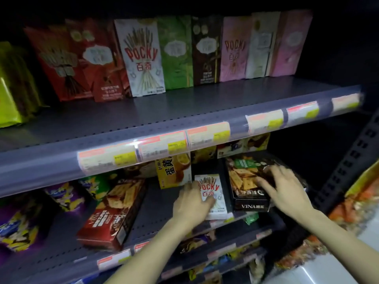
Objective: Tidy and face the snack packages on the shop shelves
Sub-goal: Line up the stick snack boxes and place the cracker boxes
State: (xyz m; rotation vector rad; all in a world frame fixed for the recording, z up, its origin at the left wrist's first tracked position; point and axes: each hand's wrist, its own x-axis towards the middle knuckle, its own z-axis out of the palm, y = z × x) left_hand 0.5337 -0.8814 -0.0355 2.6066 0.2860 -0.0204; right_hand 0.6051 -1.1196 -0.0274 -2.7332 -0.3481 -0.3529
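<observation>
Two hands work on the middle shelf [155, 203]. The left hand's [191, 203] fingers [209, 201] curl round the lower left edge of a white Pocky box [211, 193], with the thumb up along its left side; the box lies flat, face up, near the shelf's front edge. The right hand [285, 189] lies on the top of a black VINA box [249, 181], its fingers spread and bent over the box's face and far right edge; motion blur hides whether they truly grip or only press. That box lies flat too, just right of the white one, its end hanging a little over the shelf front.

Left of the white box, across a bare strip of shelf, a red VINA box [111, 214] lies at a slant. Behind it stands a yellow box [174, 173] with Chinese lettering, touching or nearly touching the white box's far corner. Purple bags [24, 222] fill the left end.

On the upper shelf [164, 107] a row of Pocky boxes stands upright: red ones [67, 62] leaning at the left, then a white one [143, 56], green [176, 52], brown [206, 50] and pink [233, 48]. Yellow-green bags [14, 85] stand at the far left. Price tags [164, 144] line the shelf's front rail.
</observation>
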